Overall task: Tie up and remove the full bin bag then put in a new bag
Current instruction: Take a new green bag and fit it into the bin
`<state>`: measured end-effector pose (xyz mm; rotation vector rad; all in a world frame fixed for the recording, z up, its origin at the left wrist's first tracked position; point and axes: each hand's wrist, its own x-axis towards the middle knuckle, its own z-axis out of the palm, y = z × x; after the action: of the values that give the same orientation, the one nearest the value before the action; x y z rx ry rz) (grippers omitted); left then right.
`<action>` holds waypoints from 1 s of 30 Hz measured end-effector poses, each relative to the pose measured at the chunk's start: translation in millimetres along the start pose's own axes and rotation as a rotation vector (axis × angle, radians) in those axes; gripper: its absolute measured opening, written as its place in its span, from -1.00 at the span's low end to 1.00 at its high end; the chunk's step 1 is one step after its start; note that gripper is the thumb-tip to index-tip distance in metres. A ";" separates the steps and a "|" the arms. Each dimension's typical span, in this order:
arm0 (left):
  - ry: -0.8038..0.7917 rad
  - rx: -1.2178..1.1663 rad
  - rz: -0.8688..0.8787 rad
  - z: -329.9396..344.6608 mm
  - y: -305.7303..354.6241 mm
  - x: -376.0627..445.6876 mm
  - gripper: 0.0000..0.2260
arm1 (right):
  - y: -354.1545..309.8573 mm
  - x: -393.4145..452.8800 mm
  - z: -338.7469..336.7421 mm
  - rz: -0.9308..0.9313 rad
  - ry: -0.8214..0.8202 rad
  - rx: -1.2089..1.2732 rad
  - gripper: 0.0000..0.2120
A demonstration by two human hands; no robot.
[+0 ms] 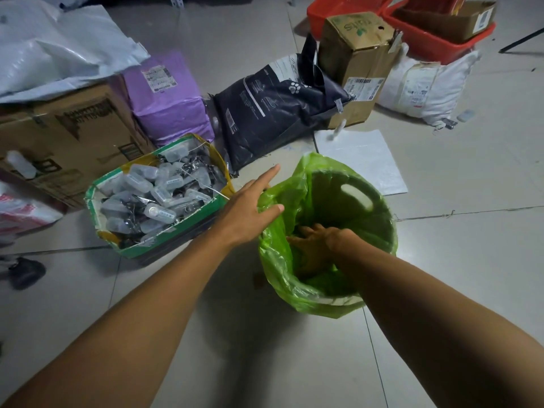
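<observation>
The tiled floor [241, 334] carries the lined bin [379, 228], an open green box [153, 251], cardboard cartons [73, 134], parcels [167, 95] and red baskets [435, 45].

1. We note a translucent green bin bag [282, 278].
2. We note a purple parcel [169, 104].
3. We record a black pouch [265, 119] bearing white paw prints.
4. We note red baskets [426, 45].
5. We note a green-edged box [138, 248].

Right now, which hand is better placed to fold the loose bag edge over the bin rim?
The left hand: it rests at the rim on the loose green bag. The right hand is deep inside the bin.
</observation>
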<state>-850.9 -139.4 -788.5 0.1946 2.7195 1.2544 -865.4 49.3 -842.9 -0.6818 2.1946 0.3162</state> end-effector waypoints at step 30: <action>0.389 -0.104 -0.053 -5.3 12.0 33.1 -0.77 | 5.4 21.3 -5.9 -0.070 0.101 0.281 -0.45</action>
<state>-883.6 -129.8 -778.4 -0.1486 2.9350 1.5557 -883.6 43.4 -855.3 -0.6266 2.2465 -0.0647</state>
